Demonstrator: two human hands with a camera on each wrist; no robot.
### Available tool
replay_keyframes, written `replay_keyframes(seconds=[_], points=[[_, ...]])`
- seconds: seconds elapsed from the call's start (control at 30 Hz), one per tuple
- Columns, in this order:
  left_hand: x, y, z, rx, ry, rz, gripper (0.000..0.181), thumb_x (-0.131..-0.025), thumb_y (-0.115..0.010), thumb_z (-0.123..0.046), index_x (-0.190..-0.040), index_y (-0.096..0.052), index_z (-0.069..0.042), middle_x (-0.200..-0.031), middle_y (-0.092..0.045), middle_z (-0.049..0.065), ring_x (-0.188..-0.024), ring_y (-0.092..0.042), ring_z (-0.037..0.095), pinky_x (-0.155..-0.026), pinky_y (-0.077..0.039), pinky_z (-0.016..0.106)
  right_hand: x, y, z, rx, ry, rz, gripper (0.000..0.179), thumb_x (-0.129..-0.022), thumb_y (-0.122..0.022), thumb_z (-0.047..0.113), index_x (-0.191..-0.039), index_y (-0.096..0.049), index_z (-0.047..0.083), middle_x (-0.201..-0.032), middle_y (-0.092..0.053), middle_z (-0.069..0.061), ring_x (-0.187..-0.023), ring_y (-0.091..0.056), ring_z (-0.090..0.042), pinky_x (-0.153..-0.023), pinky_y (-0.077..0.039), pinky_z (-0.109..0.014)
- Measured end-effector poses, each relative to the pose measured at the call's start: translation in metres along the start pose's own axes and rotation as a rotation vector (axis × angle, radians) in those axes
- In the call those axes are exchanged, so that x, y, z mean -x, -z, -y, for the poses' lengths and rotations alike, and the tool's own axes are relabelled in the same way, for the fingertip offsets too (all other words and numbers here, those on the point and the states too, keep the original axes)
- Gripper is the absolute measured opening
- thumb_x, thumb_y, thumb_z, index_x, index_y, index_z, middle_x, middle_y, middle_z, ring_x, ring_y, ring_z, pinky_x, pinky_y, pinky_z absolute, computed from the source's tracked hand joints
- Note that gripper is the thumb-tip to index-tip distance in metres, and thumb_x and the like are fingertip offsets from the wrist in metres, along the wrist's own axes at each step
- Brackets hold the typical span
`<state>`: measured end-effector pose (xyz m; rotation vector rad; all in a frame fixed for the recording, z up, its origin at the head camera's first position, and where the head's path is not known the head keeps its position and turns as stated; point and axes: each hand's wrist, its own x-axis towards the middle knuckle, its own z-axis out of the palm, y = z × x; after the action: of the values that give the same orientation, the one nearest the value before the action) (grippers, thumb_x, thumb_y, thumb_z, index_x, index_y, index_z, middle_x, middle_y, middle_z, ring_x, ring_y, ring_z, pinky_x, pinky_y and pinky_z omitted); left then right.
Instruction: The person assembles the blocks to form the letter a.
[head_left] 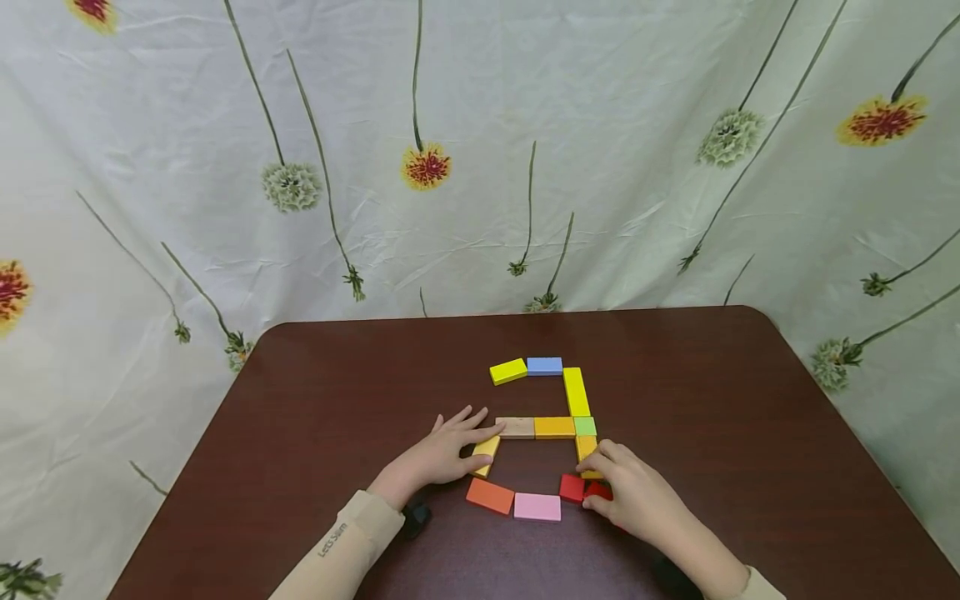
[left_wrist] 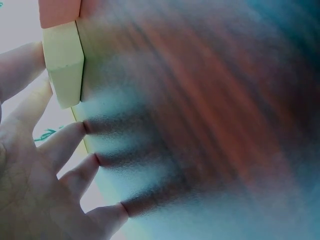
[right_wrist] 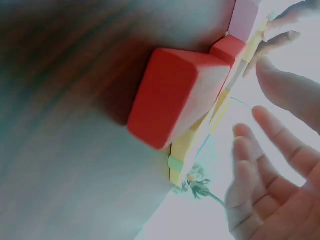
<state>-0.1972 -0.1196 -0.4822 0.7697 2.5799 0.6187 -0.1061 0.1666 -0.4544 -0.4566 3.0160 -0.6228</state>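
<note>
My left hand (head_left: pixel 444 451) lies with fingers spread on the left of the block outline. Its thumb and index finger touch the light yellow block (head_left: pixel 486 455) and reach the end of the plain wood block (head_left: pixel 516 427). In the left wrist view, two digits meet the pale block (left_wrist: pixel 65 65) while the other fingertips rest on the table. My right hand (head_left: pixel 636 493) hovers at a red block (head_left: pixel 597 490), thumb and fingers apart and partly covering it. In the right wrist view that red block (right_wrist: pixel 165 95) sits clear of the fingers, beside a smaller red block (right_wrist: pixel 229 49).
An orange block (head_left: pixel 491 496) and a pink block (head_left: pixel 537 507) form the near edge. Orange-yellow (head_left: pixel 554 427), green (head_left: pixel 584 426), yellow (head_left: pixel 576 392) and blue (head_left: pixel 544 366) blocks continue the figure on the dark brown table (head_left: pixel 337 400). A flowered cloth (head_left: pixel 480 233) hangs behind.
</note>
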Motion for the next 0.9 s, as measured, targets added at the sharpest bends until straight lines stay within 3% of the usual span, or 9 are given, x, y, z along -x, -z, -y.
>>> replay_keyframes(seconds=[0.17, 0.33, 0.9], points=[[0.0, 0.002, -0.001, 0.001, 0.002, -0.001, 0.056, -0.097, -0.06, -0.037, -0.15, -0.043, -0.029, -0.161, -0.03, 0.011, -0.152, -0.015, 0.039, -0.115, -0.007, 0.07, 0.013, -0.001, -0.004, 0.012, -0.119, -0.024, 0.038, -0.065, -0.092, 0.023, -0.088, -0.063, 0.019, -0.082, -0.051, 0.008, -0.076, -0.047, -0.008, -0.064, -0.049, -0.024], [0.0, 0.002, -0.002, 0.004, 0.011, 0.002, 0.056, -0.097, -0.06, -0.037, -0.15, -0.043, -0.029, -0.161, -0.029, 0.011, -0.152, -0.015, 0.038, -0.116, -0.007, 0.07, 0.017, -0.007, -0.006, -0.004, -0.183, -0.014, 0.041, -0.065, -0.092, 0.023, -0.086, -0.057, 0.017, -0.08, -0.051, 0.005, -0.071, -0.046, -0.01, -0.062, -0.045, -0.024], [-0.002, 0.006, 0.0, 0.015, -0.009, 0.013, 0.055, -0.097, -0.06, -0.037, -0.149, -0.044, -0.027, -0.161, -0.031, 0.012, -0.151, -0.016, 0.038, -0.115, -0.008, 0.07, 0.018, -0.009, -0.006, -0.059, -0.154, -0.09, 0.041, -0.064, -0.093, 0.019, -0.08, -0.055, 0.017, -0.076, -0.049, 0.006, -0.067, -0.044, -0.007, -0.061, -0.045, -0.022]])
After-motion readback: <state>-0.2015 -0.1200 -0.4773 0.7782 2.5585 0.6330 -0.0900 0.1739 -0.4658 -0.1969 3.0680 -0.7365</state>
